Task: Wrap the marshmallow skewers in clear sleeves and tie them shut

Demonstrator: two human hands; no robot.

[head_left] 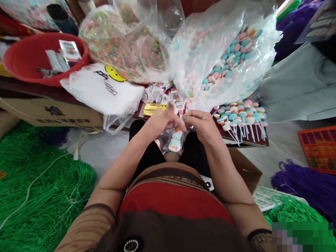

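Between my hands hangs a small clear packet (175,141) with pastel candies inside. My left hand (169,118) is closed round the packet's gathered neck, its thumb pointing up. Close beside it, my right hand (200,121) is pinched at the same neck; whatever lies between its fingertips is too small to make out. Just behind my left hand lies a bundle of gold twist ties (153,109). Printed packets (176,98) lie at the table's edge beyond my fingers. To the right, several candy skewers on white sticks (243,115) lie in a pile.
Large clear bags of small coloured candies (126,45) and pastel candies (231,59) stand at the back. A red basin (23,59) and a white plastic bag (102,91) are at left. Green strands (47,189) cover the floor; an orange crate (319,148) stands at right.
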